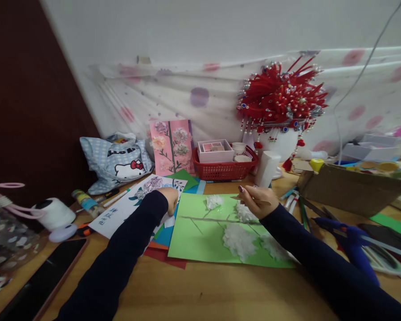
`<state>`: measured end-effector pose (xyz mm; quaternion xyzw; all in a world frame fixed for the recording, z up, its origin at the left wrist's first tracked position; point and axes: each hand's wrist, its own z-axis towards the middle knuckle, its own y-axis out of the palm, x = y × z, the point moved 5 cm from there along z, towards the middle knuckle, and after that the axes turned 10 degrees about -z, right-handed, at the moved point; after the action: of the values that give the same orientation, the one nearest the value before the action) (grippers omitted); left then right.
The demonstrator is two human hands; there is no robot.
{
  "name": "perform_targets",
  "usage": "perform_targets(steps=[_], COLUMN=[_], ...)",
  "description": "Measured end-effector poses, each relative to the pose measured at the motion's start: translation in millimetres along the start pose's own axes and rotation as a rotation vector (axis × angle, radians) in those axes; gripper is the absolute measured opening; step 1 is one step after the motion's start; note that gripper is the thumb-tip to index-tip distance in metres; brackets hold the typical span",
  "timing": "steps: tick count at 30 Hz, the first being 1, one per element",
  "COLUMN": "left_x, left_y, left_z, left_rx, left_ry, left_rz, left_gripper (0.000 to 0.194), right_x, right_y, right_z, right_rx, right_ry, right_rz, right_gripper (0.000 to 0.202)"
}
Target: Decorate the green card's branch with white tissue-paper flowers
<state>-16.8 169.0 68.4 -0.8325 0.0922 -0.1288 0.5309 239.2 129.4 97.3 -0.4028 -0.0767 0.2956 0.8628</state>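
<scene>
A light green sheet [194, 245] lies on the table, with a drawn grey branch and several white crumpled paper flowers [239, 240] on it. My right hand [259, 200] is closed above the sheet's upper right, pinching a thin tan pointed strip [234, 197]. My left hand [170, 198] is curled with its fingertips pointing down, past the sheet's left edge; what lies in its fingers is hidden. Just under it shows a small white paper piece [169, 222]. A white sheet [120, 217] with purple flowers and brush writing lies partly beneath my left forearm.
Behind stand a pink flower picture [171, 149], a red basket [220, 170] and a white bottle [267, 169]. A blue glue gun [350, 238], pens and a cardboard box [347, 191] are at right. A phone [47, 278] and thread spool [55, 214] lie left.
</scene>
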Motion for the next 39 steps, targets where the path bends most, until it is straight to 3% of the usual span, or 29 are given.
perform_targets(steps=[10, 15, 19, 22, 27, 32, 39], left_x=[0.7, -0.8, 12.4, 33.2, 62.3, 69.1, 78.1], left_y=[-7.0, -31.1, -45.7, -44.5, -36.5, -30.7, -20.9], left_z=[-7.6, -28.8, -42.3, -41.6, -33.1, -28.0, -19.0], left_rx=[0.019, 0.221, 0.346, 0.293, 0.218, 0.225, 0.163], left_ry=[0.042, 0.122, 0.275, 0.42, 0.617, 0.604, 0.56], left_rz=[-0.044, -0.134, -0.417, -0.758, -1.147, -1.22, -1.353], left_gripper=[0.012, 0.011, 0.007, 0.005, 0.012, 0.023, 0.038], right_x=[2.4, 0.5, -10.6, -24.9, -38.3, -40.0, -34.9], right_y=[3.2, -4.4, -1.1, 3.2, 3.5, 15.1, 17.4], right_z=[-1.7, 1.2, 1.6, 0.4, 2.2, 2.0, 0.7], right_rx=[0.014, 0.142, 0.082, -0.022, -0.045, -0.137, -0.095], right_ry=[0.016, 0.115, 0.167, 0.177, 0.282, 0.385, 0.403], right_rz=[0.037, 0.264, 0.533, 0.695, 0.875, 1.136, 1.143], right_gripper=[0.043, 0.033, 0.034, 0.036, 0.032, 0.044, 0.048])
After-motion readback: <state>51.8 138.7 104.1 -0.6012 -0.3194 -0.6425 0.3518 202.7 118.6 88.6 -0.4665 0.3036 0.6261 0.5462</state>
